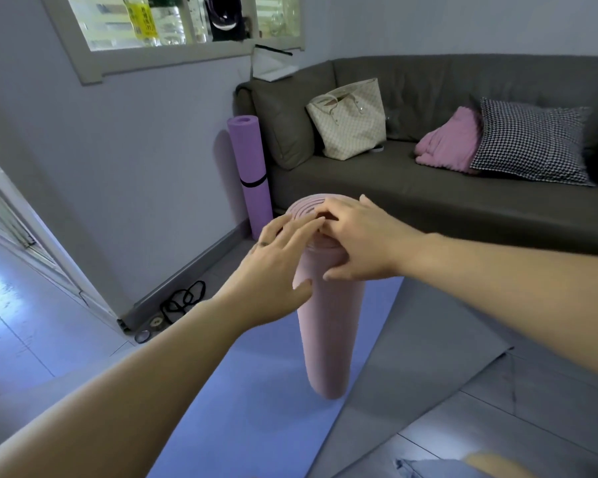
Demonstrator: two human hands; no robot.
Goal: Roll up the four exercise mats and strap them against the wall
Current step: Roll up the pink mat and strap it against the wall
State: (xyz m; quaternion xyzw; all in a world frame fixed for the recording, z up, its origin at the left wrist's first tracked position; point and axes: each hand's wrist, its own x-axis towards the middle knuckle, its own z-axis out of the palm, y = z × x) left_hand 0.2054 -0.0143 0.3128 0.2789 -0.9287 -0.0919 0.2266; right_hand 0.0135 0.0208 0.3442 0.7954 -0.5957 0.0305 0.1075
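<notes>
A rolled pink mat [328, 339] stands upright on a flat blue mat [249, 391] on the floor. My left hand [273, 267] lies on its top end with fingers stretched over the rim and the thumb against the side. My right hand [363, 236] grips the top from the right, fingers curled onto the spiral end and thumb pressing the side. A rolled purple mat [247, 160] with a black strap around its middle leans upright against the wall beside the sofa. A grey mat [411, 339] lies flat to the right, partly under the blue one.
Loose black straps [183, 300] lie on the floor at the wall's base, with small round objects [142, 335] near them. A grey sofa [428, 201] holds a tote bag [349, 122] and cushions. A doorway opens at the left.
</notes>
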